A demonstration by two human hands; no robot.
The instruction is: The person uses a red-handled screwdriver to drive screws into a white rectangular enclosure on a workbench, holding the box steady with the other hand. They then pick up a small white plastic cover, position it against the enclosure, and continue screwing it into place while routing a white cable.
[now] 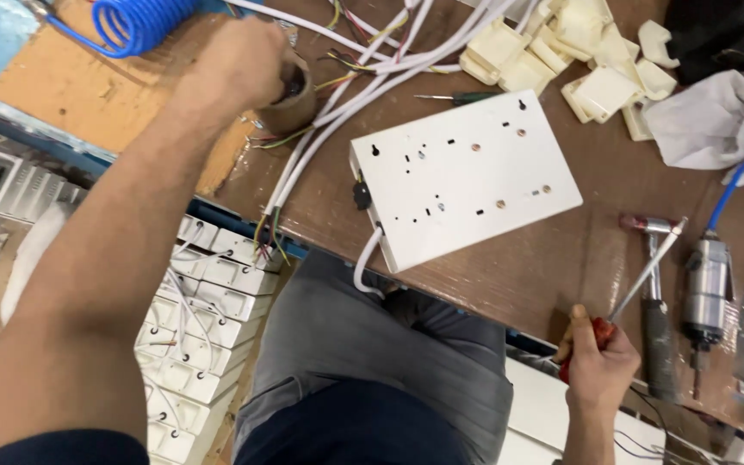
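Head view shows your left hand (247, 65) reaching far across the brown worktop (553, 258), its fingers dipped into a small brown cup (293, 102) by the bundle of white cables (363, 82); whether that grip has closed on anything inside, you cannot tell from here. Your right hand (600, 362) sits at the near edge, its grip wrapped round the red handle of a screwdriver (643, 280), shaft angled toward the far right. Between them lies the white box (467, 176), back plate up, near the near edge. Its screw holes look empty, so fastening seems still ahead. A hammer (654, 301) and an air tool (706, 297) lie just right of the screwdriver.
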